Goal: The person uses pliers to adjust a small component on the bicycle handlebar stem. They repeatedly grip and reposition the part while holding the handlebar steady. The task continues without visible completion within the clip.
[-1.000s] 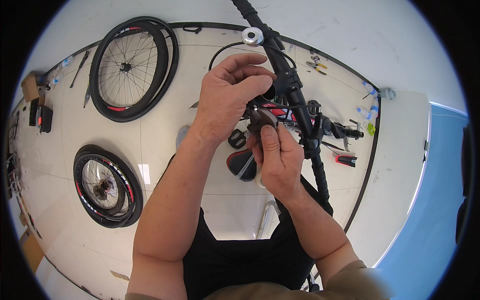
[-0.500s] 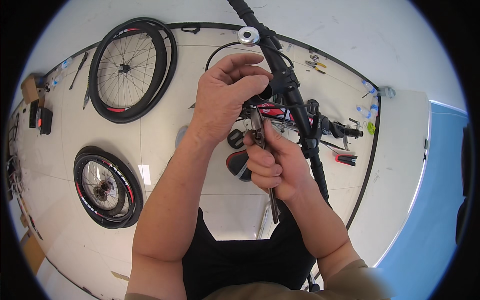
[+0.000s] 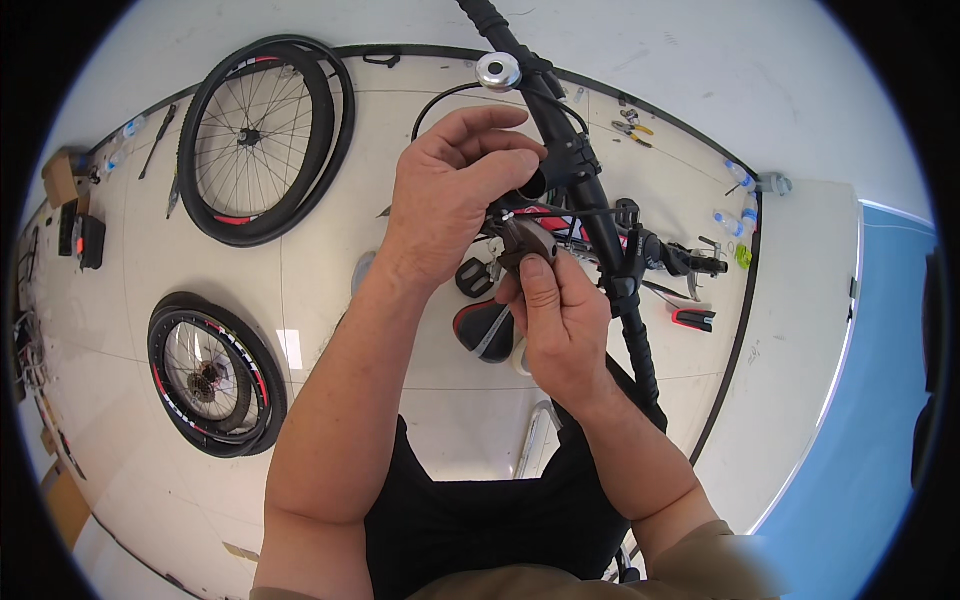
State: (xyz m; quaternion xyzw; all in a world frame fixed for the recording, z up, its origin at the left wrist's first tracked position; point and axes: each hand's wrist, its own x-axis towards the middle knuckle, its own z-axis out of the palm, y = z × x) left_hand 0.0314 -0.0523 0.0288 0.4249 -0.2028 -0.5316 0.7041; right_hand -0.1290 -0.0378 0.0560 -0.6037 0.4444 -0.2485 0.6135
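A black handlebar (image 3: pixel 598 232) runs diagonally in front of me, a silver bell (image 3: pixel 497 71) near its upper end. My left hand (image 3: pixel 435 205) is closed at the open-ended stem (image 3: pixel 553 172), with thumb and fingertips against it; the palm side is hidden. Just below, my right hand (image 3: pixel 565 325) grips a dark metal tool that looks like an adjustable wrench (image 3: pixel 530 238). Its wide head lies close to the underside of my left hand, while the handle is hidden behind my right fingers. Under the bar appear parts of the red and black bike frame (image 3: pixel 548 222).
Beneath my hands are a black pedal (image 3: pixel 474 277) and a black saddle (image 3: pixel 483 331) with red edging. Two groups of wheels and tyres, one upper (image 3: pixel 247 136) and one lower (image 3: pixel 205 378), lie at left. Pliers (image 3: pixel 632 130) and plastic bottles (image 3: pixel 735 222) lie far right.
My right hand has turned the wrench: its long handle pointed down toward me before and is now hidden, and its head shows broadside. My left hand has hardly moved.
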